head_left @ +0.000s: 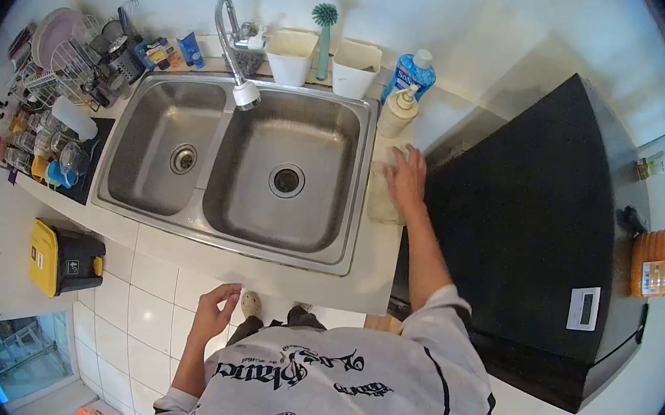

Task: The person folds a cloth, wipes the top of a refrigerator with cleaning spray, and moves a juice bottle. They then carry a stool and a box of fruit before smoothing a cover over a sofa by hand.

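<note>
- While the right hand point(407, 179) extends over the cream counter point(379, 265), its fingers spread wide above or against a flat, pale yellowish, cloth-like piece point(384, 201); contact I cannot confirm.
- Just beyond those fingertips stand a cream pump bottle point(398, 113) and a blue, white-capped plastic bottle point(411, 74), probably kept there for easy reach at the sink.
- Left of that hand lies a stainless-steel double sink point(283, 133).
- Before the counter's edge hangs the left hand point(214, 312), fingers loosely bent, apparently empty (perhaps simply idle).
</note>
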`<state>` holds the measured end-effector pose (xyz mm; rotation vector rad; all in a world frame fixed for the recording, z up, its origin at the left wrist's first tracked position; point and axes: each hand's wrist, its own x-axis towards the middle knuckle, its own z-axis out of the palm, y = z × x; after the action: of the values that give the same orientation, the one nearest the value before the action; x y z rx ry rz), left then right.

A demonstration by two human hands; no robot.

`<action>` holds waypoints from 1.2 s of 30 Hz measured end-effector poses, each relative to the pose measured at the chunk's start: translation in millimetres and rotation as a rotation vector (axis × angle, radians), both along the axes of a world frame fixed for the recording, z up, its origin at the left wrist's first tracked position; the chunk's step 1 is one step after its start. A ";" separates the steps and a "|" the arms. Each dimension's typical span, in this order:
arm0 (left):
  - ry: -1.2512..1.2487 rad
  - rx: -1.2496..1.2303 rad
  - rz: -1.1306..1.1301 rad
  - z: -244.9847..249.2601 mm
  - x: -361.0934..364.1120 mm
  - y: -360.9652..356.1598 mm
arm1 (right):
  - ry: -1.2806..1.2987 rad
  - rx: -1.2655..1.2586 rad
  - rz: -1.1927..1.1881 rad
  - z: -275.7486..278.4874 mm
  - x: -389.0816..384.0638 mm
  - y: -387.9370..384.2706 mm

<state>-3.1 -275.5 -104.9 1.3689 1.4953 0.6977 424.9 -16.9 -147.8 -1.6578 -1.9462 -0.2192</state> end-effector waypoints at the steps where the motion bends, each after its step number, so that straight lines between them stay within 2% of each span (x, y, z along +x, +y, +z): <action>1: -0.003 0.009 0.003 -3.0 -3.4 -2.8 | 0.007 0.029 -0.052 2.6 -4.1 -9.9; 2: -0.004 0.013 0.007 -5.8 -6.6 -7.3 | 0.016 0.052 -0.103 3.6 -8.4 -21.5; 5: -0.024 0.005 0.071 -13.9 -14.2 -13.8 | -0.041 -0.143 -0.128 3.5 -22.6 -52.6; 8: -0.015 -0.007 0.066 -14.2 -16.9 -16.2 | 0.007 -0.210 -0.176 -16.6 -25.4 -50.8; 11: 0.014 -0.010 0.039 -7.9 -17.0 -15.3 | 0.038 -0.383 -0.356 -11.1 -37.6 -39.3; 14: 0.042 0.014 0.074 -6.6 -21.2 -20.1 | 0.074 -0.486 -0.514 43.1 -53.6 -18.2; 16: 0.036 0.009 0.098 -6.3 -24.8 -25.9 | 0.257 -0.182 -0.433 48.1 -39.1 18.9; 19: 0.043 0.021 0.077 -11.5 -30.6 -33.8 | 0.352 -0.173 -0.472 73.4 -35.9 65.1; 24: 0.060 0.013 0.127 -13.1 -39.5 -49.8 | 0.453 -0.289 -0.389 61.9 -19.2 101.3; 27: 0.052 0.018 0.184 -24.0 -51.2 -62.6 | 0.368 -0.174 -0.365 55.9 -12.8 95.4; 32: 0.065 -0.033 0.200 -29.5 -57.3 -71.2 | 0.343 -0.186 -0.351 50.3 -2.4 85.2; 36: 0.062 -0.008 0.178 -24.7 -58.3 -64.0 | 0.163 -0.106 -0.319 57.0 -19.0 28.0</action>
<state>-61.4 -339.5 -129.6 1.2725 1.6822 0.7647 405.9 11.2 -90.8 -1.9868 -1.5929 -0.0991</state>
